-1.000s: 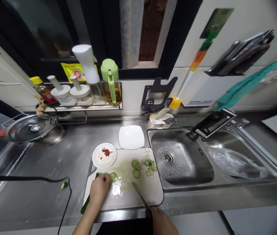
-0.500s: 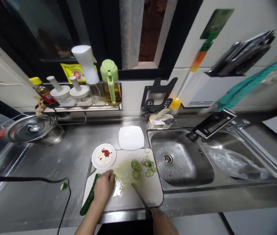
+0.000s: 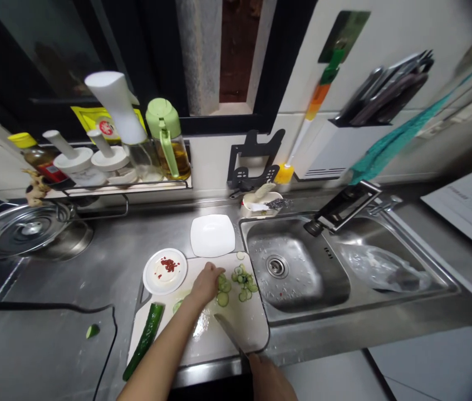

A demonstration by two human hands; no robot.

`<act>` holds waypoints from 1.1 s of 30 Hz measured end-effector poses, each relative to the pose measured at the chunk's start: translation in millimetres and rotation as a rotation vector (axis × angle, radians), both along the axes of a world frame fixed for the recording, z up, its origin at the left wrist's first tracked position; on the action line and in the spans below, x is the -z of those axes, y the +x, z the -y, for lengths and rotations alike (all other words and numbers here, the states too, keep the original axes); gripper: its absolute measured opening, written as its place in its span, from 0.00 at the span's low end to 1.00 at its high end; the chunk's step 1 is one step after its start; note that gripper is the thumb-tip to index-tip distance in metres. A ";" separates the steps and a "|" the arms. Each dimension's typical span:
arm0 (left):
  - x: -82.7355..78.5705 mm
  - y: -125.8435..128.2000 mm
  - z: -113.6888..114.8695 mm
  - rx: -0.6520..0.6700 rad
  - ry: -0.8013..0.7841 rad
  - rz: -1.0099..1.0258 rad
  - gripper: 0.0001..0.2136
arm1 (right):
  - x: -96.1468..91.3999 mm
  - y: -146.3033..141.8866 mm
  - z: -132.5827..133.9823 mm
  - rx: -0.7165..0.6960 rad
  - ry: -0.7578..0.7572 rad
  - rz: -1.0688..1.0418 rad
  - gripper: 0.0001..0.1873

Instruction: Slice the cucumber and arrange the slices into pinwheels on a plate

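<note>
My right hand [image 3: 270, 380] is wrapped round the handle of a knife [image 3: 230, 333] at the near edge of the cutting board [image 3: 186, 351]. The blade slants up and left over the board. My left hand [image 3: 206, 284] reaches across the middle, its visible fingers extended by a group of cucumber slices [image 3: 222, 299]; its other fingers are hidden. More cucumber slices [image 3: 244, 281] lie in a pile at the right. A long piece of cucumber [image 3: 146, 340] rests along the board's left side. Another slice [image 3: 177, 306] shows partly beside my left forearm.
A round white plate [image 3: 149, 277] with red bits overlaps the board's far left corner. Behind the board is a square white plate [image 3: 212, 236]. The double sink [image 3: 340, 289] adjoins on the right. A cucumber end [image 3: 93, 331] and a black cable [image 3: 113, 334] lie on the left counter.
My left hand has left the long cucumber and moved right to the slices. The knife stays low over the board in my right hand. The view has shifted slightly.
</note>
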State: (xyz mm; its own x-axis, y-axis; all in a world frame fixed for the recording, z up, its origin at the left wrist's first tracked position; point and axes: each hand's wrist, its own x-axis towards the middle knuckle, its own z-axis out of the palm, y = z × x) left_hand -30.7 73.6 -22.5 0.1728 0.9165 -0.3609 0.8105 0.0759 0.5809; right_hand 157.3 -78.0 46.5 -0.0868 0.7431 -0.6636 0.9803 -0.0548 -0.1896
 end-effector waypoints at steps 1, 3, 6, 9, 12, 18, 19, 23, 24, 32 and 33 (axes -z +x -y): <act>-0.4 -1.4 -2.0 0.030 -0.006 0.004 0.19 | 1.9 0.1 -0.5 0.005 -0.015 -0.001 0.12; -2.3 -3.9 -5.1 0.076 -0.015 0.009 0.18 | 5.2 0.3 -2.4 0.011 -0.037 -0.008 0.18; -5.9 -6.0 -8.8 0.111 -0.019 0.010 0.18 | 7.9 1.6 -4.0 0.013 -0.052 -0.020 0.25; -7.8 -7.0 -11.8 0.120 -0.005 0.019 0.19 | 8.7 3.5 -4.3 0.013 -0.062 -0.031 0.26; -7.4 -8.5 -13.7 0.116 0.025 0.041 0.16 | 9.5 5.0 -5.3 0.009 -0.078 -0.042 0.26; -12.8 -17.0 -5.4 0.066 0.105 0.120 0.09 | 10.9 5.7 -7.4 -0.004 -0.102 -0.050 0.26; -14.4 -19.6 -1.1 0.050 0.114 0.130 0.08 | 10.8 5.8 -7.3 -0.004 -0.102 -0.051 0.26; -13.5 -30.7 25.0 -0.053 0.089 0.181 0.08 | 9.3 7.5 -6.8 -0.013 -0.110 -0.064 0.26; -10.7 -32.6 32.7 -0.121 0.059 0.226 0.08 | 8.2 8.2 -6.9 -0.016 -0.111 -0.071 0.26; 7.3 -29.1 78.3 -0.386 -0.100 0.186 0.06 | -4.8 9.7 -9.9 -0.014 -0.095 -0.064 0.19; 5.9 -28.5 80.1 -0.394 -0.094 0.160 0.06 | -5.3 9.4 -10.1 -0.017 -0.097 -0.049 0.16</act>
